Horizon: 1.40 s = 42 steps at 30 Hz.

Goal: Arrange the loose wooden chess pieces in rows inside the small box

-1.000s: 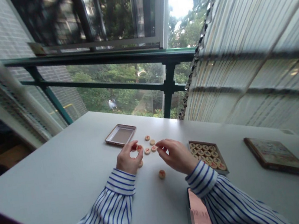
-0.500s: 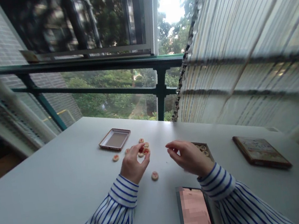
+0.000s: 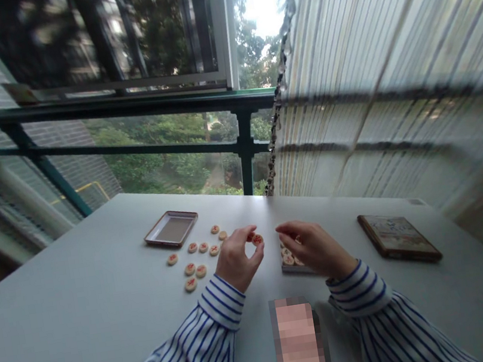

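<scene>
My left hand (image 3: 236, 260) pinches a round wooden chess piece (image 3: 257, 240) with a red mark between thumb and fingertips, just above the white table (image 3: 84, 313). My right hand (image 3: 312, 247) hovers with curled fingers over a small box of chess pieces (image 3: 288, 258), covering most of it; whether it holds a piece I cannot make out. Several more pieces (image 3: 196, 260) lie loose on the table left of my left hand. Both arms wear blue-striped sleeves.
An empty shallow box lid (image 3: 170, 228) lies at the back left of the pieces. A framed board or flat box (image 3: 397, 236) rests at the right. A blurred-out phone (image 3: 298, 342) lies near me. A green railing (image 3: 121, 105) and striped blinds (image 3: 387, 62) stand behind the table.
The view has swung right. My left hand has carried a red-marked piece rightward, away from the loose pieces. My right hand has settled over the box of pieces.
</scene>
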### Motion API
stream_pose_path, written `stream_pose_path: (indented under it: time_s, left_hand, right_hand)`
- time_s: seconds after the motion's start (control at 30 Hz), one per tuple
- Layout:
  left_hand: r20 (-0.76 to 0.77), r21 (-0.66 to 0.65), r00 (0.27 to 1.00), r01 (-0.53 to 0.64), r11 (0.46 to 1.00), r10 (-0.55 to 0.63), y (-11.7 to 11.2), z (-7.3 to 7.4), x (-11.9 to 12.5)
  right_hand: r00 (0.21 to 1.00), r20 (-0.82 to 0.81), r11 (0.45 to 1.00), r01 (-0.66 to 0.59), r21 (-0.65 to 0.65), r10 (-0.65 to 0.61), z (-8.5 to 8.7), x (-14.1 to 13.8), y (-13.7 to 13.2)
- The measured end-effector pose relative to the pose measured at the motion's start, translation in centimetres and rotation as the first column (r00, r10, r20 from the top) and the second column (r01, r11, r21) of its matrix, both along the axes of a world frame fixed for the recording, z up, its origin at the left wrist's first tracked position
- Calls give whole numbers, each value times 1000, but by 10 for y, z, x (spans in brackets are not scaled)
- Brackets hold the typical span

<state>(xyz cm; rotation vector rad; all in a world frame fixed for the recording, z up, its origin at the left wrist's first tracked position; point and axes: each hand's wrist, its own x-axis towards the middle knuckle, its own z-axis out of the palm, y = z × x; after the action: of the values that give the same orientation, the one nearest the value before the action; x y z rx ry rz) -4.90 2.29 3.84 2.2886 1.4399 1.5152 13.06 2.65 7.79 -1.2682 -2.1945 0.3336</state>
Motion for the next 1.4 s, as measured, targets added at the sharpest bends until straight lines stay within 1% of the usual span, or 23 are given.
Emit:
stream_pose_path:
  time_s: [0.13, 0.23, 0.33, 0.5, 0.67, 0.83, 1.07, 1.23, 1.4]
  left_hand:
    - [-1, -15, 999, 40, 999, -40, 7, 0, 17]
    - [8, -11, 999, 47, 999, -47, 8, -3, 27]
    - [21, 15, 998, 57, 998, -58, 6, -12, 33]
    - [-24, 103, 997, 71, 992, -69, 4, -30, 34]
    - [9, 142, 999, 39, 989, -41, 4, -39, 32]
    - [42, 158, 998, 35, 987, -42, 3, -42, 33]
    - [25, 148, 998, 53, 988, -57, 1, -43, 37]
    - [28, 134, 998, 48, 990, -53, 0, -42, 37]
    - [71, 93, 995, 60, 994, -67, -1, -42, 38]
  right_hand:
    - [1000, -26, 1000, 10, -12, -10, 3, 9, 2]
    - [999, -35, 1000, -1, -18, 0, 4, 15, 3]
    - [999, -45, 999, -8, -34, 6, 3, 21, 5]
    - [999, -23, 995, -31, -92, 29, -2, 24, 9]
    - [997, -15, 987, -82, -135, 81, -7, 19, 10]
    - [994, -47, 982, -101, -161, 95, -11, 18, 11]
    - [985, -121, 957, -150, -250, 123, -16, 15, 12]
    - [975, -171, 943, -184, -276, 140, -17, 15, 12]
    - [974, -188, 943, -179, -280, 129, -17, 15, 13]
